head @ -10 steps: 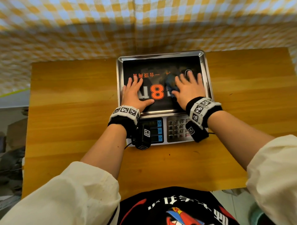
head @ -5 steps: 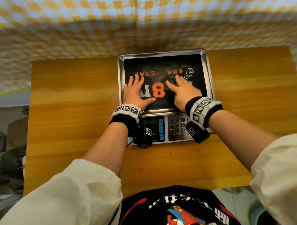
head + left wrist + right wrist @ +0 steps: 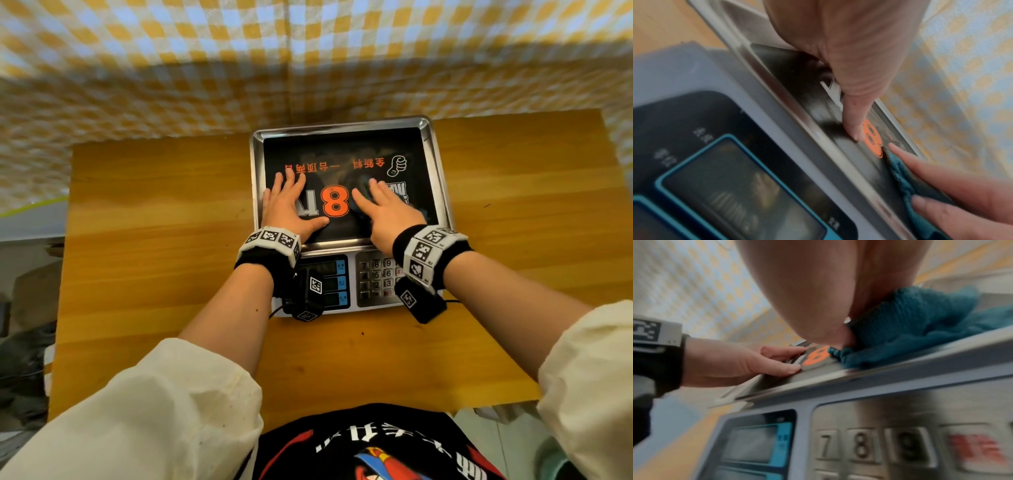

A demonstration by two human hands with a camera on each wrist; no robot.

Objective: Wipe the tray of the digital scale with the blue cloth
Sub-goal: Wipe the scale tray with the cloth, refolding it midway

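Observation:
The digital scale's steel tray (image 3: 342, 124) carries a black sticker with an orange 8. My left hand (image 3: 287, 202) lies flat on the tray's left part, fingers straight and thumb out toward the 8; it also shows in the left wrist view (image 3: 849, 48). My right hand (image 3: 387, 209) presses flat on the blue cloth (image 3: 363, 186) just right of the 8, at the tray's near middle. Most of the cloth is hidden under the palm in the head view. The bunched cloth (image 3: 910, 324) shows under the palm in the right wrist view and under the straight fingers in the left wrist view (image 3: 902, 177).
The scale's display (image 3: 329, 281) and keypad (image 3: 376, 281) sit under my wrists at its near side. The scale stands at the back of a wooden table (image 3: 154, 222). A yellow checked cloth (image 3: 308, 51) hangs behind it. Bare wood lies left, right and in front.
My right hand has slid the cloth left and toward the tray's near edge, away from the right part. The left hand has stayed flat in place.

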